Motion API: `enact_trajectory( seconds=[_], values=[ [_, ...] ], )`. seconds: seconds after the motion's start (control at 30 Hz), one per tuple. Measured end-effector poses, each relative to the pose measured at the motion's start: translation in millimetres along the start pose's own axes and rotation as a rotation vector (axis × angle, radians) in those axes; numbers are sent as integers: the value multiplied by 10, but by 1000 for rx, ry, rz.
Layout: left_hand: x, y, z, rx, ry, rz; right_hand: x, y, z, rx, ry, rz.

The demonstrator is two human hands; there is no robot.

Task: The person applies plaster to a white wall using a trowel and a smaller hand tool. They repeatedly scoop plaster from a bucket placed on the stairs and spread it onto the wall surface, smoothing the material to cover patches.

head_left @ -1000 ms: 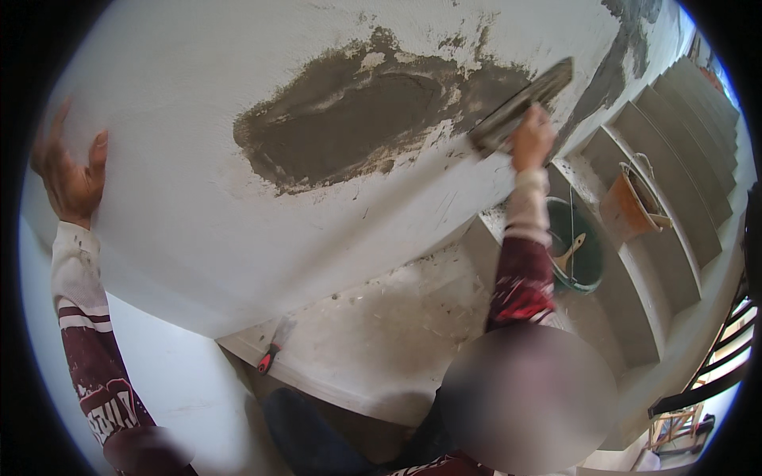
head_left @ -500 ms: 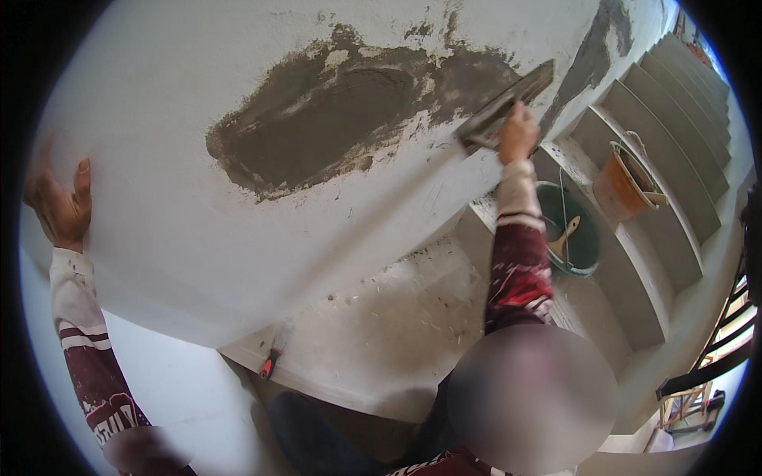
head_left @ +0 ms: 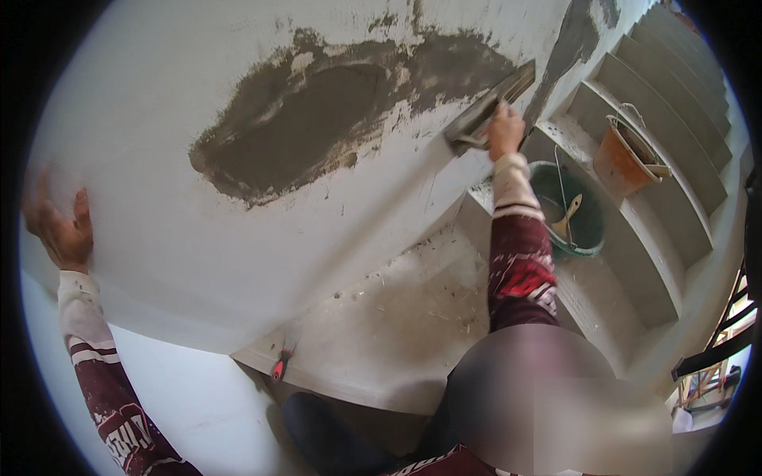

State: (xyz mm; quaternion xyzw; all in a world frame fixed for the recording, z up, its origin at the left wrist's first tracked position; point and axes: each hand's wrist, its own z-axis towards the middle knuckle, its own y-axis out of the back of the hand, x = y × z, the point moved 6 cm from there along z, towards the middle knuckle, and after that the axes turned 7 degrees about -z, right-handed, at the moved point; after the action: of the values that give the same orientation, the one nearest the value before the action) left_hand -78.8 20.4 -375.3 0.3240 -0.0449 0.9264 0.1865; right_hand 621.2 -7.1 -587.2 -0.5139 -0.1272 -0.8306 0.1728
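My right hand point(head_left: 506, 132) is closed round the handle of a plastering trowel point(head_left: 494, 103), a long flat tool held against or close to the white wall point(head_left: 341, 238). The trowel lies at the right end of a patch of grey mortar point(head_left: 309, 111) spread over the wall. Flat on the wall at the far left rests my left hand point(head_left: 63, 230), its fingers stretched out and partly blurred, with nothing in it. Beyond the trowel, another grey strip point(head_left: 573, 47) runs along the wall beside the stairs.
Concrete stairs point(head_left: 659, 95) climb at the right. On them stand an orange bucket point(head_left: 625, 159) and a green bucket point(head_left: 567, 210) with a paintbrush point(head_left: 568, 216) in it. A red-and-black-handled scraper point(head_left: 281, 365) lies near the landing's point(head_left: 397, 317) edge. A dark railing point(head_left: 714, 353) is at right.
The whole view has shifted a little. My right hand still grips the trowel near the patch's right end, and my left hand stays on the wall.
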Motion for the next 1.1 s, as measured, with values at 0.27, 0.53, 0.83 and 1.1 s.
enact_trajectory(
  seconds=[0.27, 0.53, 0.83, 1.1],
  values=[
    [-309, 23, 238, -56, 41, -49, -450, -819, -2387, -27, 378, -221],
    [-239, 122, 218, -53, 89, -32, 173, -493, -1309, 169, -51, -48],
    [-265, 70, 113, -28, 97, -75, 330, -801, -2682, 227, -10, 30],
    [-191, 92, 90, -60, 104, -90, 822, 471, -764, 118, -37, 59]
  ],
)
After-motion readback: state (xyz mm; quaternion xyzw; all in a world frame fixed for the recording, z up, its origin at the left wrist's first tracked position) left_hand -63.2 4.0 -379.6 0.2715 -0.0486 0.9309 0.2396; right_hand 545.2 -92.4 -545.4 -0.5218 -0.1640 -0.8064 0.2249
